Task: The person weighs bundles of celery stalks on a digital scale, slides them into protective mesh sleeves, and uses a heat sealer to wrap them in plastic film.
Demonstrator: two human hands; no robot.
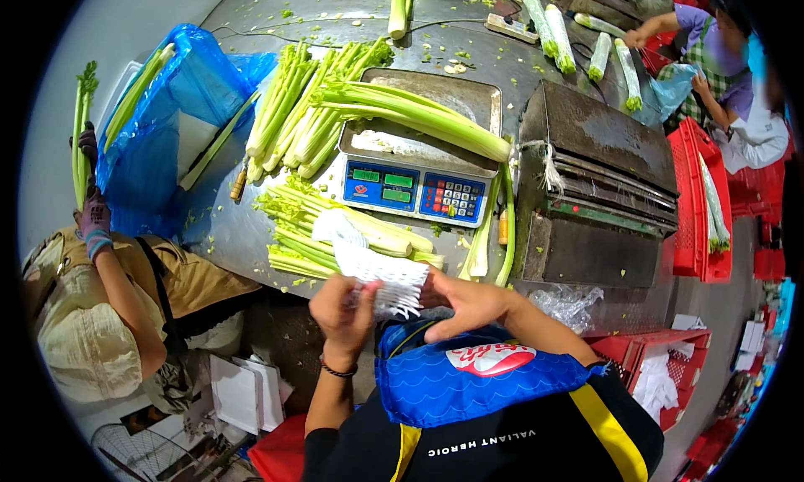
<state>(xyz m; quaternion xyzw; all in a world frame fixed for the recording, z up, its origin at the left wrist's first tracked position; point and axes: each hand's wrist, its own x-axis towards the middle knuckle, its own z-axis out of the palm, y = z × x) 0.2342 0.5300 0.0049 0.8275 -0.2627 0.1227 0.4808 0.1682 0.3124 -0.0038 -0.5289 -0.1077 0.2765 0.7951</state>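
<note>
My left hand point(342, 313) is closed on a white foam net sleeve point(387, 279), pinching it near its frayed lower end. The sleeve's far end lies over a bunch of celery point(306, 231) on the metal table. My right hand point(469, 302) is at the sleeve's right edge, thumb stretched apart from the fingers; its fingertips are partly hidden by the net. Just beyond is a blue-and-white digital scale point(419, 189) with a large celery bunch point(410, 118) lying across its metal pan. Several more celery bunches point(310, 105) are piled left of the scale.
A dark metal sealing machine point(599, 180) stands right of the scale. At left, a gloved co-worker's hand point(94, 214) holds celery stalks beside a blue plastic bag point(138, 180). Another person at far right handles wrapped celery point(626, 76) near a red crate point(699, 206). A knife handle point(239, 185) lies left.
</note>
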